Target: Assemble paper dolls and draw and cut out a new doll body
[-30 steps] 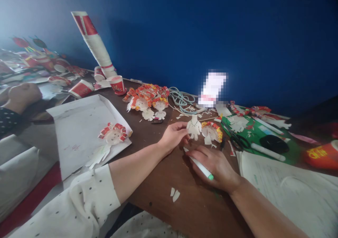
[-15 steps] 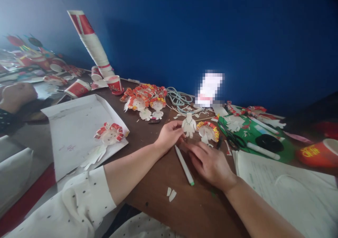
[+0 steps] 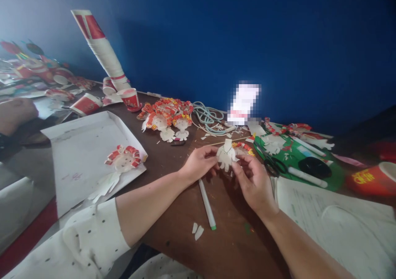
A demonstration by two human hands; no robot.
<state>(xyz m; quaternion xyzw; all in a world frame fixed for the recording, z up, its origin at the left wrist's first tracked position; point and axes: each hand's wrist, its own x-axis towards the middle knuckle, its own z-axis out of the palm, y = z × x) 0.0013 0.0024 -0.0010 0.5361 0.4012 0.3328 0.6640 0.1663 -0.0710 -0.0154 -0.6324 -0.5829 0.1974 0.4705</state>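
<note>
A white paper doll-body cutout (image 3: 226, 155) with a drawn neckline is held upright above the brown table. My left hand (image 3: 199, 163) pinches its left edge. On the other side, my right hand (image 3: 251, 178) grips its right edge between thumb and fingers. Partly hidden behind the right fingers lies a paper doll head with a red and yellow curled rim (image 3: 244, 148). Below my left hand, a white marker with a green end (image 3: 208, 206) rests on the table. Small white paper scraps (image 3: 198, 231) lie nearer to me.
At left, a white envelope (image 3: 80, 176) bears another paper doll (image 3: 123, 159). Finished-looking dolls (image 3: 167, 114) are heaped at the back beside a coiled cable (image 3: 207, 116). Scissors (image 3: 275, 165) lie on a green mat; an open book (image 3: 334, 225) is at right. Another person's hand (image 3: 18, 114) is far left.
My right hand has risen from the table and taken hold of the cutout's right edge. The cutout is lifted slightly and now partly covers the doll head behind it.
</note>
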